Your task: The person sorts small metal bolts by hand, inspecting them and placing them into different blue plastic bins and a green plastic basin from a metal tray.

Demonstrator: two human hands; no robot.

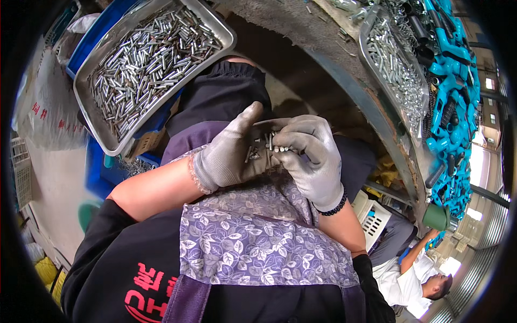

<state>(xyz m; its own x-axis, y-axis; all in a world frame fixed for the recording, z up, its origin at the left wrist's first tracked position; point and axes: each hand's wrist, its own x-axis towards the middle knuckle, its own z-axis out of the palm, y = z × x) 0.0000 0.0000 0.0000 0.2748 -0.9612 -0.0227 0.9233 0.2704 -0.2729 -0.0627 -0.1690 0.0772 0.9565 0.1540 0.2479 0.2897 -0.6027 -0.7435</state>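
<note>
Both hands wear grey-white work gloves with darkened palms and meet over my lap. My left hand (pixel 230 152) is turned palm up and cupped, thumb raised, holding several short metal pins (pixel 252 155) loose in the palm. Above its fingers, my right hand (pixel 315 156) closes thumb and fingertips on a small row of metal pins (pixel 280 149), their round ends showing. The left fingers are partly hidden behind the right hand. Nearest the left arm, a steel tray (pixel 230 40) heaped with similar pins rests on a blue crate (pixel 97 180).
A worktable edge (pixel 371 89) curves past on the right, bearing another metal tray (pixel 368 27) of small parts and a pile of teal tool housings (pixel 455 107). A white plastic basket (pixel 371 218) sits below. A seated person (pixel 401 282) works at lower right.
</note>
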